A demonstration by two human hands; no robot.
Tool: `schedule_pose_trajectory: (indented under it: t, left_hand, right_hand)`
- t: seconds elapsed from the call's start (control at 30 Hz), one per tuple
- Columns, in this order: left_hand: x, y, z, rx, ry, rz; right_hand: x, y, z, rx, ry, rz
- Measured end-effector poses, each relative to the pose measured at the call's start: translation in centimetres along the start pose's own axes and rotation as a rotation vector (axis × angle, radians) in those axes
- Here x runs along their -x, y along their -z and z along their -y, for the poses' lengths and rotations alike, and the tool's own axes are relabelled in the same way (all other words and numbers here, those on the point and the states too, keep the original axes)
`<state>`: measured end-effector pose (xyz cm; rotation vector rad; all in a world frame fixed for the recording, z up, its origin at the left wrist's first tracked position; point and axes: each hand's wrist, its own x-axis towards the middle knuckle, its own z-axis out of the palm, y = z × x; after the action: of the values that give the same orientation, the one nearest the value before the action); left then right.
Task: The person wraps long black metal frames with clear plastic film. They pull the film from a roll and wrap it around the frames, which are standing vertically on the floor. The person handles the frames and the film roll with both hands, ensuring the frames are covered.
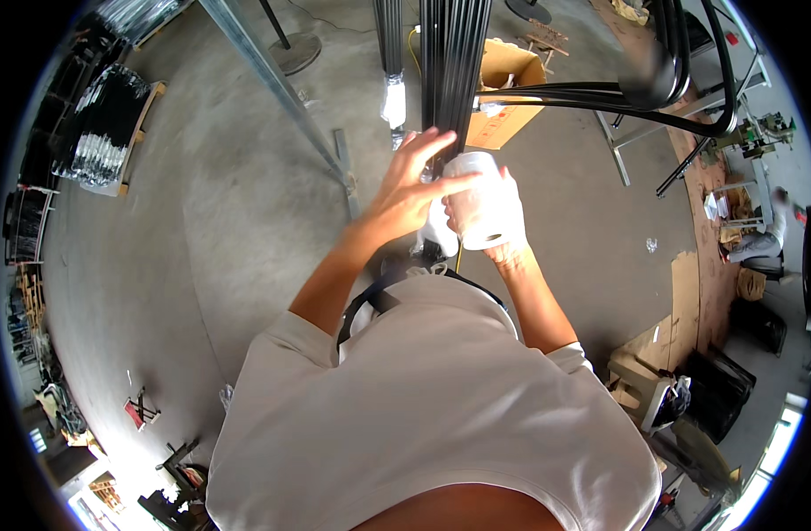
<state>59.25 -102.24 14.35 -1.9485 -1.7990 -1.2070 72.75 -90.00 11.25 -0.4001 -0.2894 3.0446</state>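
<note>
My right hand [511, 219] is wrapped round a white roll of what looks like plastic film [476, 205], from its right side. The roll's hollow end faces me. From the left, my left hand [401, 199] reaches over with its fingers spread. One fingertip lies across the roll's upper part, while the others point toward black tubes [452, 71]. These tubes form a long bundle just beyond both hands. White wrapping [436, 232] shows below the roll, partly hidden by it. Left of the big bundle runs a thinner tube bundle [388, 40] with film round its near end [393, 102].
An open cardboard box [503, 97] stands behind the roll. Bent black tubes [618, 96] jut in from the right above it. A grey metal post [277, 84] slants at the left. Wrapped black stacks [104, 124] sit on a pallet far left. Another person [764, 239] is far right.
</note>
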Motion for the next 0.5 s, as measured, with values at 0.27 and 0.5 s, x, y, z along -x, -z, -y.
schedule_pose_trajectory:
  t: [0.27, 0.5]
  left_hand:
    - [-1.8, 2.9, -0.3, 0.414, 0.022, 0.247]
    - [0.6, 1.4, 0.6, 0.515, 0.259, -0.175]
  right_hand:
    - [-0.2, -1.2, -1.3, 0.085, -0.135, -0.122]
    - [0.1, 0.9, -3.3, -0.303, -0.220, 0.058]
